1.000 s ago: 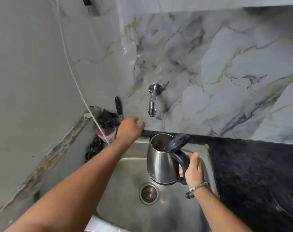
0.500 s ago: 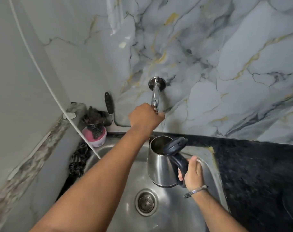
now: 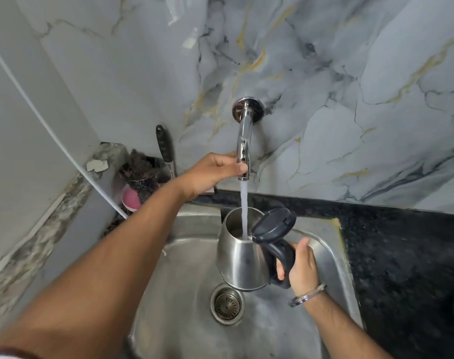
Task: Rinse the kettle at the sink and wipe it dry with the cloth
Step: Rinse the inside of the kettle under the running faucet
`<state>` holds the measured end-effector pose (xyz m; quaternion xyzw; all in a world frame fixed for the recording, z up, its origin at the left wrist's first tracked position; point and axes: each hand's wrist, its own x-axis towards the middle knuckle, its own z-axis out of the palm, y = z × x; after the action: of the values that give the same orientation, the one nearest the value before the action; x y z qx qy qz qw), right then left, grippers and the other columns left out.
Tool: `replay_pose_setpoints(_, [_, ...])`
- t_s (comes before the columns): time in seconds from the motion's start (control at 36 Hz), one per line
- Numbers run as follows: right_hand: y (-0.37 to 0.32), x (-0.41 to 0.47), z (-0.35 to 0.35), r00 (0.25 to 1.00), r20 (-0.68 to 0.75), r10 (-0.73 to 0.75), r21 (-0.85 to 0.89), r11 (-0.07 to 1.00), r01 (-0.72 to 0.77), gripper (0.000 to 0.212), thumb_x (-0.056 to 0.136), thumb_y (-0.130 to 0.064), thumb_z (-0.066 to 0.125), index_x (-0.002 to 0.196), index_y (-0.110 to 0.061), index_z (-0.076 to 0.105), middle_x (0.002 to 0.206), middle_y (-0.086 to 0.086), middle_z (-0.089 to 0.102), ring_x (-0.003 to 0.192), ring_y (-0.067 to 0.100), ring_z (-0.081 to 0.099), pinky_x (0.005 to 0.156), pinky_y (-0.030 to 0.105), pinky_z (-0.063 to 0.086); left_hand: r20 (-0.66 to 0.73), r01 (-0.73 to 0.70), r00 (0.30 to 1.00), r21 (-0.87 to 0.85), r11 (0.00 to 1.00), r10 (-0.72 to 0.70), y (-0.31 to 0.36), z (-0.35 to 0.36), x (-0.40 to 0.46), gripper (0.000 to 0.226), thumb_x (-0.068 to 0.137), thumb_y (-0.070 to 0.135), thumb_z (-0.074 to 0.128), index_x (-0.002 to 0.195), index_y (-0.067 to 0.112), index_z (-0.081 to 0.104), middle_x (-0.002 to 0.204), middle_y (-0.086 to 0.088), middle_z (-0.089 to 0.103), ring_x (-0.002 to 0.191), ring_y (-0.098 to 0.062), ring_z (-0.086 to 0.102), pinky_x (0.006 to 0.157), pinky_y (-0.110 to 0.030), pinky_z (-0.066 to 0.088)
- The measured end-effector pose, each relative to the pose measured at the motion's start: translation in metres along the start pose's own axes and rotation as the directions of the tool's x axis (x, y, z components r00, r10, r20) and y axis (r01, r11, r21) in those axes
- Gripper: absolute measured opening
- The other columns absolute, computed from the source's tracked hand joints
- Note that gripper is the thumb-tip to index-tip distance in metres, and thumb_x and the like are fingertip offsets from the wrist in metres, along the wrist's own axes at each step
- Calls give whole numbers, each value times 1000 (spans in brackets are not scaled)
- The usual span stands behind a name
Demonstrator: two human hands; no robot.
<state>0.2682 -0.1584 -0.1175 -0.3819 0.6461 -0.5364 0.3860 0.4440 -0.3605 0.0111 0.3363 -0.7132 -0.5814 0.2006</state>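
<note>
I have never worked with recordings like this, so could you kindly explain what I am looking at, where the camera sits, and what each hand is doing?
There is no machine here: a person wears one wide-angle camera on the head, looking down at their own two bare hands. The right hand grips the dark handle of a steel kettle, its lid tipped open, above the sink. The left hand has its fingers on the wall tap, and water streams into the kettle. Below it sits the drain. A pink cup stands in the far left corner; a dark counter lies on the right.
</note>
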Motion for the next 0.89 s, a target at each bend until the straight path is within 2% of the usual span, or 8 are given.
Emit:
replay_pose_setpoints(0.08, [0, -1, -3, 1000, 1, 15, 0, 1000, -15, 93, 81, -86, 12, 39, -14, 52, 35, 8, 49, 34, 23, 48, 43, 28, 47, -99, -1, 995, -15, 1000, 0, -24, 15, -22, 49, 98, 55, 44, 136, 31, 63, 155, 14, 40, 145, 6, 27, 108, -5, 22])
replay_pose_setpoints(0.19, [-2, -1, -8, 999, 51, -13, -5, 1000, 13, 99, 83, -84, 9, 38, -5, 49, 37, 19, 49, 37, 29, 49, 52, 33, 48, -300, 101, 946, -86, 991, -122, -80, 34, -49, 53, 109, 41, 31, 153, 15, 46, 158, 2, 45, 146, -6, 37, 113, -13, 28])
replay_pose_setpoints(0.25, [-5, 0, -12, 996, 84, -15, 8, 1000, 15, 103, 82, -85, 9, 40, 2, 48, 38, 23, 47, 38, 31, 48, 52, 35, 47, -317, 129, 932, -155, 979, -173, -104, 47, -61, 60, 105, 50, 29, 153, 19, 45, 157, 5, 45, 147, -10, 37, 116, -24, 27])
replay_pose_setpoints(0.36, [-13, 5, -19, 992, 127, -11, 72, 997, 2, 107, 78, -88, 14, 41, 7, 45, 34, 14, 44, 35, 25, 44, 47, 28, 43, -262, 189, 924, -323, 927, -279, -128, 80, -73, 59, 98, 61, 23, 142, 36, 53, 139, 23, 60, 137, -1, 50, 107, -14, 39])
replay_pose_setpoints(0.42, [-14, 11, -23, 992, 129, -11, 91, 996, -1, 103, 78, -88, 15, 39, 3, 47, 32, 12, 45, 33, 23, 44, 45, 25, 43, -233, 229, 904, -444, 866, -359, -132, 96, -70, 58, 104, 56, 20, 131, 31, 64, 131, 14, 70, 133, -6, 58, 105, -21, 46])
replay_pose_setpoints(0.56, [-9, 32, -34, 987, 159, 37, 130, 990, -58, 93, 79, -87, 18, 38, -12, 53, 32, 7, 46, 32, 22, 42, 44, 27, 42, -196, 220, 895, -586, 780, -401, -131, 123, -63, 66, 105, 58, 16, 118, 29, 74, 121, 9, 77, 115, 1, 68, 81, -7, 52])
replay_pose_setpoints(0.72, [-8, 54, -36, 990, 139, -26, 87, 996, 14, 97, 86, -81, 11, 45, -5, 54, 33, 6, 47, 32, 24, 43, 45, 25, 42, -394, 126, 793, -639, 759, -464, -133, 142, -50, 68, 108, 50, 19, 129, 6, 66, 131, -19, 70, 132, -33, 60, 114, -49, 45])
replay_pose_setpoints(0.89, [-6, 62, -28, 978, -100, -182, -17, 983, 181, 74, 98, -55, 14, 51, -18, 59, 39, 6, 53, 37, 18, 51, 46, 26, 43, -499, 39, 727, -656, 754, -472, -146, 152, -52, 88, 85, 72, 38, 115, -7, 63, 120, -27, 71, 108, -27, 63, 108, -59, 45])
